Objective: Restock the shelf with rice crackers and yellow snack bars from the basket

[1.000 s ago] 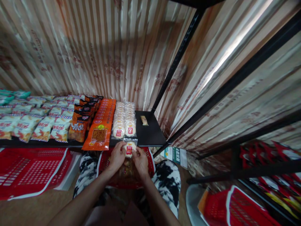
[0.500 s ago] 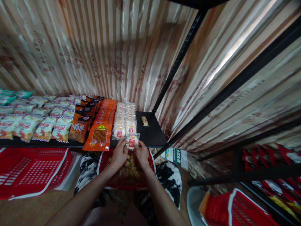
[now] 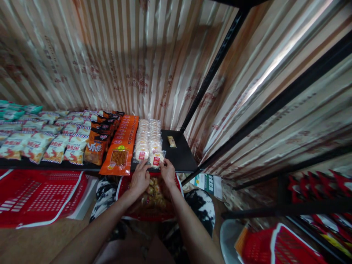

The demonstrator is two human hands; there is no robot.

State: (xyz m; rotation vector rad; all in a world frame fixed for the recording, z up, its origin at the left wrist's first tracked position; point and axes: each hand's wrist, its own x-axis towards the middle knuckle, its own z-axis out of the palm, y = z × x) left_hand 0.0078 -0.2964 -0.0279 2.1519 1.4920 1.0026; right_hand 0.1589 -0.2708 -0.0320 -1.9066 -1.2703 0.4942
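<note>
Here, wrapped cracker [image 3: 156, 160] between both grips [image 3: 140, 179] [image 3: 168, 173]

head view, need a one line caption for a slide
Left hand and right hand at a white packet along the front of a black shelf, near an orange bag.

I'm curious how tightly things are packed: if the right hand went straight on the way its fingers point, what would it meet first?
Most likely the right hand would meet the frontmost red-labelled rice-cracker packet first; its fingertips seem to be at that packet's right edge, though depth is unclear.
</note>
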